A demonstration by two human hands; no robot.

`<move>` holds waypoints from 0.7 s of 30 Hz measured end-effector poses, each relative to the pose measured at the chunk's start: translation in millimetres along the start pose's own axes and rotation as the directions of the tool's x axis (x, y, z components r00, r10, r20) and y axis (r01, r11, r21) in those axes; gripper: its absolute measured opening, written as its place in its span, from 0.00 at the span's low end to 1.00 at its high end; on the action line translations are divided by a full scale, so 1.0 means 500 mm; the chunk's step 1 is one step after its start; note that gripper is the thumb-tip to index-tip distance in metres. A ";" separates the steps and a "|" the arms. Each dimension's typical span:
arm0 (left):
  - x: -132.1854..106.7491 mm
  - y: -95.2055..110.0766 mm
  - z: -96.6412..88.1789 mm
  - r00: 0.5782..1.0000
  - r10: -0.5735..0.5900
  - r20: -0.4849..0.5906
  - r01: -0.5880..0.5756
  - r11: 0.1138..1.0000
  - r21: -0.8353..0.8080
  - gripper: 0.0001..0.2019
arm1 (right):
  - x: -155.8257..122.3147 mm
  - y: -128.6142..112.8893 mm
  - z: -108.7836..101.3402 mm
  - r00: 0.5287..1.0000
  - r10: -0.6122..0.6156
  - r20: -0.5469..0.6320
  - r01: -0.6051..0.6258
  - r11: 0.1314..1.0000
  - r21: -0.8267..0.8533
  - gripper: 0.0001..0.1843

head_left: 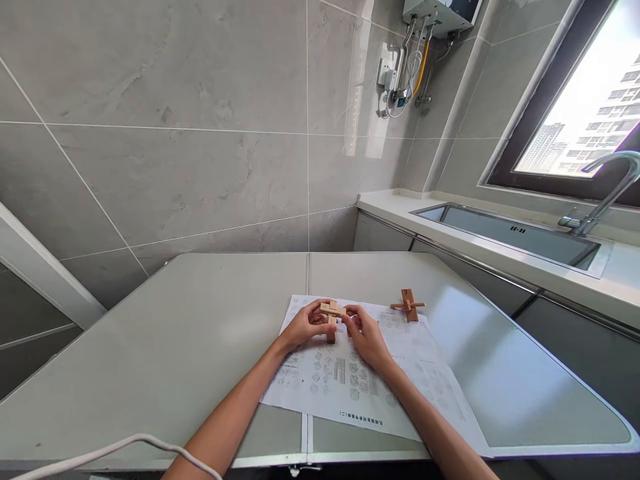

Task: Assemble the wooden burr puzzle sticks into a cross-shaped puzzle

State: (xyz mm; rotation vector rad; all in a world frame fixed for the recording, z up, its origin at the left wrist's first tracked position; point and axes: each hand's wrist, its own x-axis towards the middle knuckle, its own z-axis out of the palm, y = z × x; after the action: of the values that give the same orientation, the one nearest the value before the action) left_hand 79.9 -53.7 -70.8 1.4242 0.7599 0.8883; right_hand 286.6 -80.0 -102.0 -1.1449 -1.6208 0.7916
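Over the printed sheet, my left hand has its fingers closed round a small assembly of crossed wooden puzzle pieces. My right hand pinches the right end of the crosswise piece with thumb and fingertips. One piece of the assembly points down toward the paper, with another lying across it near the top. A second set of crossed wooden pieces rests apart, at the sheet's upper right edge. Rows of small diagrams and text cover the paper; they are too small to read.
The pale folding table has a seam down its middle. A white cable crosses the front left, near my left forearm. At right stands a counter with a sink and a faucet. A tiled wall rises behind the table.
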 end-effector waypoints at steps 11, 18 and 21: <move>0.003 -0.005 -0.003 0.984 -0.012 -0.176 -0.018 0.986 -0.167 0.34 | -0.015 0.006 0.011 0.959 -0.191 0.208 0.243 0.934 -0.262 0.14; 0.004 -0.013 0.000 0.985 -0.009 -0.171 -0.009 0.995 -0.102 0.33 | -0.014 0.006 0.016 0.964 -0.213 0.157 0.253 0.918 -0.306 0.05; 0.006 -0.016 0.004 0.982 -0.002 -0.187 -0.013 0.997 -0.080 0.33 | -0.011 0.007 0.016 0.978 -0.176 0.110 0.199 0.946 -0.258 0.05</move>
State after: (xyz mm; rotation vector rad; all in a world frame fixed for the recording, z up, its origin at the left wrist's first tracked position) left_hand 83.4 -51.5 -78.6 1.2846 0.8509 1.0565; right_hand 280.5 -84.0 -109.6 -1.1330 -1.9207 0.5140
